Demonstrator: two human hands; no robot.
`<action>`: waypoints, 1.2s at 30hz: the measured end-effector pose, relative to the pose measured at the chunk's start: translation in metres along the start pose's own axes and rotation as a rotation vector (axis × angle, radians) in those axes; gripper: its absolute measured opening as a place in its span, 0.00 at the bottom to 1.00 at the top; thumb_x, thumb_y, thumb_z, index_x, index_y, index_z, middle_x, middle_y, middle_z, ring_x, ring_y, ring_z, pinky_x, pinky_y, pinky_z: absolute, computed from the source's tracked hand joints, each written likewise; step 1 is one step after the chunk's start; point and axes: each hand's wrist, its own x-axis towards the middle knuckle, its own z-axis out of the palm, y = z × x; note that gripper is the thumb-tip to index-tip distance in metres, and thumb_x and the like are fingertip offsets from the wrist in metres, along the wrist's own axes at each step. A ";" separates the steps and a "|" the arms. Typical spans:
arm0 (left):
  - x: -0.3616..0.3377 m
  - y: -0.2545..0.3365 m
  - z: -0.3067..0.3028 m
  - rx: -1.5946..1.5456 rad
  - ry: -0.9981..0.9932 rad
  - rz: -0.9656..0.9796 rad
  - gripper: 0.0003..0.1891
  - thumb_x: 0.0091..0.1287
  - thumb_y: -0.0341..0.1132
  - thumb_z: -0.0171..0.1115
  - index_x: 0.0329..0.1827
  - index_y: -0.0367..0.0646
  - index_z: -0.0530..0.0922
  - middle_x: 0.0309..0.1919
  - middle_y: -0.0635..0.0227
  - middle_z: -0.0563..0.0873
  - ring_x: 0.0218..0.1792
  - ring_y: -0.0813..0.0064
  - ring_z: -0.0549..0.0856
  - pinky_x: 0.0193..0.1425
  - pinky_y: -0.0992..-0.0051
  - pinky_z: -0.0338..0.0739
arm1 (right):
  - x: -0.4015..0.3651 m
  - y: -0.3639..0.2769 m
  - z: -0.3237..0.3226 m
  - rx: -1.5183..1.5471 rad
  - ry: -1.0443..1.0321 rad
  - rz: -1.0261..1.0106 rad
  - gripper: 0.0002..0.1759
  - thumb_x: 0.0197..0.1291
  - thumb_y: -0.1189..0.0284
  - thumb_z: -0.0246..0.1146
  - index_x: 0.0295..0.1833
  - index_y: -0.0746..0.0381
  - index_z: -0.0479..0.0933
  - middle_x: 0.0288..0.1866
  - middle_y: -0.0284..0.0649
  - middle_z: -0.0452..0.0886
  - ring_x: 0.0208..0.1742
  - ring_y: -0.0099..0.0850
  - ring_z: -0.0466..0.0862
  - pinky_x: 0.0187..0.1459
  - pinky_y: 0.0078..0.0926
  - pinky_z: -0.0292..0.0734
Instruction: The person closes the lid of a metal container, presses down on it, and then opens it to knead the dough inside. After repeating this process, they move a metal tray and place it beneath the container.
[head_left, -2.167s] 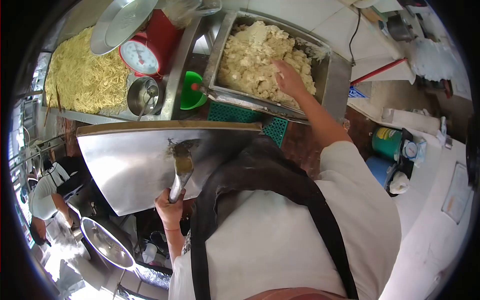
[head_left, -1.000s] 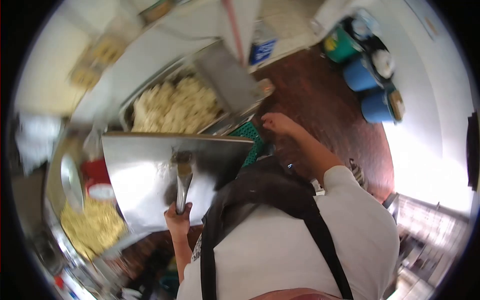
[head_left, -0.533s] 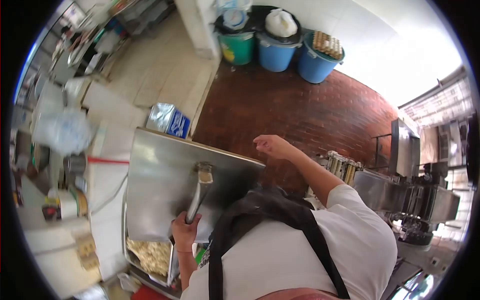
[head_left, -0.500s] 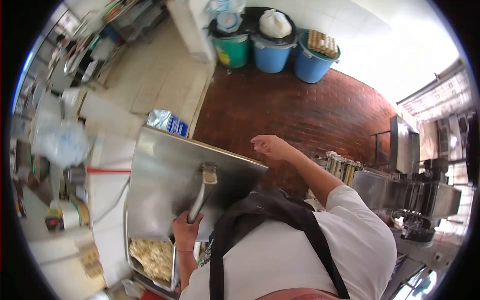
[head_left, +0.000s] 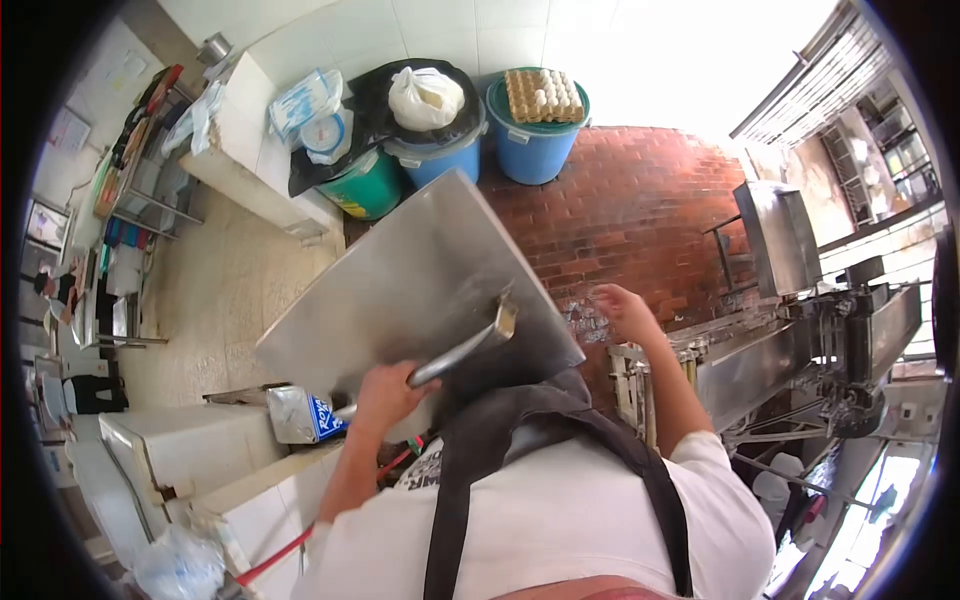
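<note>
A wide rectangular stainless-steel lid point(head_left: 380, 275) tilts in front of my body, its bar handle point(head_left: 465, 350) facing me. My left hand point(head_left: 390, 397) is wrapped round the left end of this handle. To the right of the lid, my right hand point(head_left: 628, 312) hangs in the air with its fingers loosely bent and nothing in them. The lid's right edge lies a short way from it, without contact. A silver-and-blue package point(head_left: 305, 415) stands on a ledge just left of my left forearm.
Beyond the lid stand a green bin point(head_left: 365, 190) and blue bins point(head_left: 535, 145), one topped with an egg tray point(head_left: 545, 97). Metal machinery point(head_left: 755, 365) flanks my right side. The floor is red brick point(head_left: 640, 190). A white chest-like unit point(head_left: 200, 455) stands at left.
I have turned to the left, with the lid carried along in my left hand and swung round. The pan of pale, lumpy food beneath it has gone out of view. My right hand remains raised.
</note>
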 end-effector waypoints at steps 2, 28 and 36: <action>0.070 0.012 -0.021 -0.029 -0.043 0.101 0.22 0.61 0.56 0.73 0.36 0.44 0.85 0.26 0.53 0.86 0.34 0.46 0.85 0.39 0.51 0.79 | -0.001 0.025 -0.033 -0.065 0.142 0.057 0.18 0.68 0.70 0.66 0.61 0.63 0.80 0.46 0.44 0.88 0.46 0.31 0.87 0.49 0.29 0.82; 0.720 -0.030 -0.128 0.200 -0.066 0.048 0.19 0.58 0.48 0.74 0.31 0.39 0.81 0.29 0.54 0.87 0.35 0.47 0.86 0.40 0.56 0.80 | 0.346 0.079 -0.212 -0.205 0.235 0.386 0.20 0.68 0.69 0.68 0.63 0.61 0.79 0.44 0.45 0.88 0.46 0.33 0.87 0.50 0.31 0.81; 0.934 -0.168 -0.155 0.075 -0.347 0.104 0.17 0.55 0.42 0.68 0.39 0.36 0.85 0.32 0.49 0.88 0.36 0.52 0.88 0.42 0.58 0.80 | 0.424 0.022 -0.187 -0.238 0.142 0.641 0.21 0.68 0.68 0.68 0.63 0.62 0.79 0.45 0.43 0.87 0.46 0.31 0.86 0.49 0.30 0.81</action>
